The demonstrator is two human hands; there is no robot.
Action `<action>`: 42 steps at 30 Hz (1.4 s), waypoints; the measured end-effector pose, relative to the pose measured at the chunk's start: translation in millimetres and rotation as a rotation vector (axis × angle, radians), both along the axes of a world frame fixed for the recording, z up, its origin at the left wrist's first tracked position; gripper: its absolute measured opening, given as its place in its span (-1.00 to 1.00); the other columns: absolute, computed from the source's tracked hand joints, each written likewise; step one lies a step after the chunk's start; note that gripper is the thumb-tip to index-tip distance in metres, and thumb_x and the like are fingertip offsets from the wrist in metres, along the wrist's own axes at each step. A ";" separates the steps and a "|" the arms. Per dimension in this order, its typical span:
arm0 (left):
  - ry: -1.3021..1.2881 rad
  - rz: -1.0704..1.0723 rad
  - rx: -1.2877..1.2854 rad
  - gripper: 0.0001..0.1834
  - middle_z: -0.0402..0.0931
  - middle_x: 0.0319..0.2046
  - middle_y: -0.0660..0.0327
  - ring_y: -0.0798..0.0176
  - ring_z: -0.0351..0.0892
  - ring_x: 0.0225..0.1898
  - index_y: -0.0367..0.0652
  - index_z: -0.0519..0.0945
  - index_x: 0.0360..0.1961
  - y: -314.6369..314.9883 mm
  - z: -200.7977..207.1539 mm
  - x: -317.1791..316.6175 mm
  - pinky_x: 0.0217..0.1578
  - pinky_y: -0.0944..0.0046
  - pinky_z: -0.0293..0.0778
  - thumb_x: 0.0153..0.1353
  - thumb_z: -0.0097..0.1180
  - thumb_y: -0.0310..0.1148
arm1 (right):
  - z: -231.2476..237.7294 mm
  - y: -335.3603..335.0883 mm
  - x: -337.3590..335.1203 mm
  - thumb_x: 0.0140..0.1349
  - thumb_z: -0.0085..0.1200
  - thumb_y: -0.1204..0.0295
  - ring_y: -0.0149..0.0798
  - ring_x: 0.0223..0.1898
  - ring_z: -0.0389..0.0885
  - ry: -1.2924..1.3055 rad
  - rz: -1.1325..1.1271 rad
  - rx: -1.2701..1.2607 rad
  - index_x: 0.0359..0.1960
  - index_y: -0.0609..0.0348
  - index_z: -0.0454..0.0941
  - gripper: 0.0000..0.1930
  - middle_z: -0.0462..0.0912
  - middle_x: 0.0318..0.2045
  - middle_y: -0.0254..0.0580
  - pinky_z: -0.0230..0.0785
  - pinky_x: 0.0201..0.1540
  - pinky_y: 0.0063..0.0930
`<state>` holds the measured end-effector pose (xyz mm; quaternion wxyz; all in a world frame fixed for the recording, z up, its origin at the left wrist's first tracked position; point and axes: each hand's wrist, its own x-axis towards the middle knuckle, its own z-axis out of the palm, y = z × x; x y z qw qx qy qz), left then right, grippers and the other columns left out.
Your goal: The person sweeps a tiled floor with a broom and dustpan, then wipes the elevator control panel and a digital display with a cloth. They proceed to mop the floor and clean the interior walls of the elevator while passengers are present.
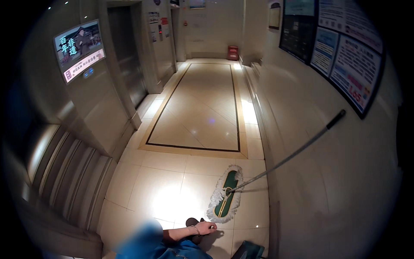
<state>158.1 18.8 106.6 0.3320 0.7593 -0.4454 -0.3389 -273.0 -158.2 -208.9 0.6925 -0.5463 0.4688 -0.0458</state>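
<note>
My left hand (207, 227) reaches in from the left out of a blue sleeve (144, 239), with a thin band (197, 230) round its wrist. Its fingers look curled together; whatever they may hold is too small to make out. Just beyond it on the tiles lies a flat dust mop (232, 185), with a green back and a white fringe. The mop's long grey handle (286, 159) slants up to the right, its black end by the wall. No hand touches the mop. My right hand is out of view. A dark shoe (192, 222) shows behind my left wrist.
A dark green object (249, 249), partly cut off, is at the lower edge. Steps (82, 181) rise on the left, below a lit screen (79, 47) beside a lift door (125, 52). Notice boards (345, 56) hang on the right wall. A red object (233, 53) stands far off.
</note>
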 end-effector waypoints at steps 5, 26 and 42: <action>0.048 0.284 0.107 -0.73 0.54 -0.38 0.04 0.05 0.53 -0.27 0.01 0.53 -0.24 61.1 -28.7 60.8 -0.21 0.19 0.41 0.08 -0.04 -0.14 | 135.4 -83.7 144.8 0.10 -0.09 0.29 -0.35 -0.51 0.51 0.091 0.212 -0.381 -0.27 0.14 0.46 -0.76 0.54 -0.52 -0.22 0.35 -0.47 -0.46; 0.159 1.084 0.043 -0.81 0.48 -0.69 0.22 0.39 0.42 -0.63 -0.10 0.57 -0.32 165.6 8.7 292.9 -0.57 0.35 0.38 0.06 0.07 -0.28 | 397.1 -361.6 480.2 0.09 -0.02 -0.03 -0.21 -0.04 0.26 -0.051 -0.641 -0.474 0.21 0.16 -0.03 -0.22 0.28 -0.04 -0.11 0.16 0.00 -0.28; 0.148 0.853 0.541 -0.68 0.57 -0.44 0.06 0.17 0.55 -0.36 -0.09 0.61 -0.34 66.3 -19.7 510.5 -0.28 0.26 0.45 -0.05 0.11 -0.12 | 422.0 -484.8 593.2 0.12 0.06 0.26 -0.35 -0.34 0.48 -0.184 -0.989 -0.523 -0.09 0.15 0.40 -0.64 0.54 -0.34 -0.27 0.29 -0.30 -0.50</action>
